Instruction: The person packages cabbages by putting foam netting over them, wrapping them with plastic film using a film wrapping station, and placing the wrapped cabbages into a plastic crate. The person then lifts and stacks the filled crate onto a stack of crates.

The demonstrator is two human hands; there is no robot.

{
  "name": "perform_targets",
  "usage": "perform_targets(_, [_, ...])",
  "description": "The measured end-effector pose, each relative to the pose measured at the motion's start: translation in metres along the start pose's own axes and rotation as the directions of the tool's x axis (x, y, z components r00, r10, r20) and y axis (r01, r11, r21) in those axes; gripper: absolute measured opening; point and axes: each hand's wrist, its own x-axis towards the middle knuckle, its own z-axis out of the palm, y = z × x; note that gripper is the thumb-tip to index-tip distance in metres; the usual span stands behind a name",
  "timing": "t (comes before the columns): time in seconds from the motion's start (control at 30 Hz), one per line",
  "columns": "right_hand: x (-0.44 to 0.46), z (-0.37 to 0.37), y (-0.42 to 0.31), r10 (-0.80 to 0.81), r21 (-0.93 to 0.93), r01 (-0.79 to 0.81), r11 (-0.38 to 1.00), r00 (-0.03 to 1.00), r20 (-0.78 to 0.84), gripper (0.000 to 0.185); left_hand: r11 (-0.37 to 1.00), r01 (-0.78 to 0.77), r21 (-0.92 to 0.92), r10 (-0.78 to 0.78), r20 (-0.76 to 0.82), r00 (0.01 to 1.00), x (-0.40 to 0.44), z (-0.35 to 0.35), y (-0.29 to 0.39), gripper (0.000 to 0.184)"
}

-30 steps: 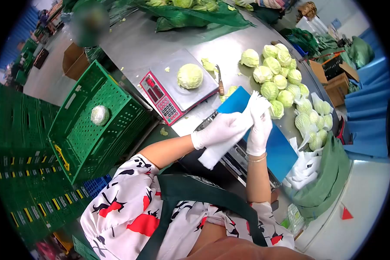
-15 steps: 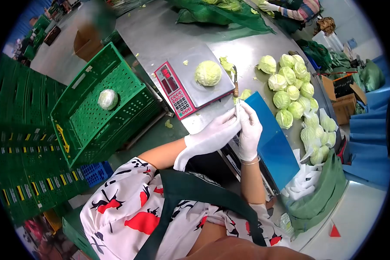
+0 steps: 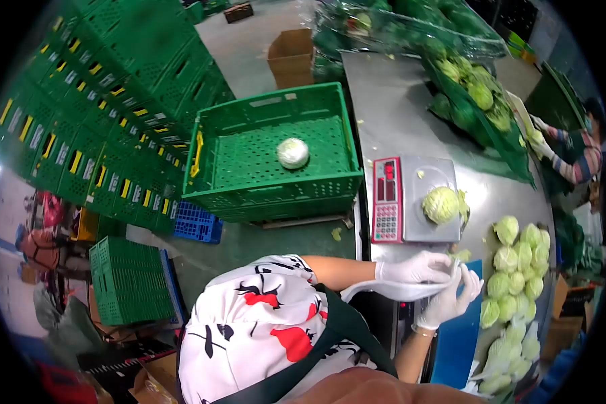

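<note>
White and limp, a strip [image 3: 392,291] passes under the left hand [image 3: 419,268] and trails back below the wrist, its other end at the meeting fingertips of both hands. The left hand is nearly closed, pinching the strip; the right hand [image 3: 448,301] is half curled, thumb and forefinger tips gripping near that same end. Both are gloved in white. Just beyond, on the smooth metal table [image 3: 411,101], a flat-topped scale [image 3: 415,202] bears one round, leafy, pale-green cabbage [image 3: 441,205]. A flat blue panel [image 3: 454,347] lies beside the right hand, next to a cluster of cabbages [image 3: 512,273]. A perforated green plastic crate [image 3: 239,161] holds a shiny whitish ball [image 3: 293,153]. The scale's red digits [image 3: 389,171] and the yellow-marked labels on the stacked crates [image 3: 114,128] are too small to read.
</note>
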Motion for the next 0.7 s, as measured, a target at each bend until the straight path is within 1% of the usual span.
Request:
perform_targets(0.03, [0.001,0.001,-0.004,-0.065,-0.011,0.066,0.998,0.997,0.027,0.014,0.956,0.084,-0.281,-0.089,-0.004,0.996,0.004,0.001,-0.002,0.034])
perform_targets(0.07, [-0.004,0.007,-0.001,0.03,0.129,-0.033,0.991,0.999,0.028,0.015,0.95,0.024,-0.312,-0.035,-0.032,0.999,0.005,0.002,-0.004,0.03])
perform_targets(0.1, [-0.008,0.013,0.002,0.122,0.251,-0.125,0.96,0.992,0.03,0.016,0.952,0.021,-0.304,-0.032,-0.033,0.999,0.004,0.0,-0.007,0.029])
perform_targets(0.17, [-0.012,0.02,0.006,0.298,0.47,-0.296,0.832,0.952,0.072,0.018,0.954,0.02,-0.298,-0.03,-0.031,0.999,0.001,-0.006,-0.014,0.027])
perform_targets(0.2, [-0.012,0.021,0.003,0.348,0.51,-0.345,0.788,0.933,0.093,0.018,0.996,0.003,0.089,0.006,-0.099,0.995,0.003,-0.018,-0.027,0.018])
perform_targets(0.27, [-0.013,0.019,-0.005,0.446,0.576,-0.438,0.691,0.885,0.138,0.02,0.998,0.062,-0.028,-0.064,-0.096,0.993,0.0,-0.023,-0.017,0.015])
perform_targets(0.3, [-0.007,0.017,-0.007,0.519,0.554,-0.493,0.671,0.846,0.124,0.022,0.991,0.096,-0.088,-0.104,-0.085,0.991,-0.002,-0.025,-0.013,0.014])
perform_targets(0.33, [0.001,0.012,-0.009,0.59,0.532,-0.548,0.646,0.8,0.106,0.024,0.984,0.021,-0.177,-0.041,-0.11,0.993,-0.004,-0.021,-0.008,0.013])
perform_targets(0.37, [0.006,0.008,-0.008,0.656,0.511,-0.598,0.617,0.75,0.085,0.026,0.983,-0.066,-0.174,0.033,-0.187,0.982,-0.001,-0.027,-0.021,0.014])
perform_targets(0.4, [0.006,0.006,0.004,0.637,0.438,-0.596,0.673,0.768,0.066,0.027,0.975,-0.088,-0.203,0.051,-0.183,0.982,0.0,-0.038,-0.033,0.015])
perform_targets(0.43, [0.003,0.007,0.017,0.639,0.557,-0.605,0.569,0.752,0.163,0.027,0.967,-0.11,-0.23,0.069,-0.181,0.981,0.001,-0.047,-0.037,0.016])
perform_targets(0.5, [-0.006,0.011,0.038,0.591,0.729,-0.61,0.311,0.725,0.354,0.026,0.964,-0.066,-0.258,0.015,-0.197,0.98,0.004,-0.049,-0.033,0.017])
perform_targets(0.57, [-0.018,0.012,0.044,0.447,0.669,-0.727,0.155,0.655,0.609,0.032,0.947,-0.044,-0.318,-0.035,-0.237,0.971,0.006,-0.04,-0.017,0.017])
perform_targets(0.6, [-0.024,0.013,0.046,0.361,0.608,-0.788,0.1,0.598,0.715,0.036,0.943,-0.068,-0.327,-0.02,-0.258,0.966,0.008,-0.037,-0.009,0.016])
perform_targets(0.63, [-0.017,0.011,0.028,0.302,0.482,-0.807,-0.341,0.392,0.869,0.04,0.962,-0.04,-0.268,-0.05,-0.319,0.947,0.011,-0.033,0.002,0.014])
perform_targets(0.7, [0.007,-0.001,-0.025,0.255,0.342,-0.8,-0.493,0.244,0.936,0.044,0.959,-0.025,-0.282,-0.071,-0.327,0.942,0.009,-0.035,0.017,0.014])
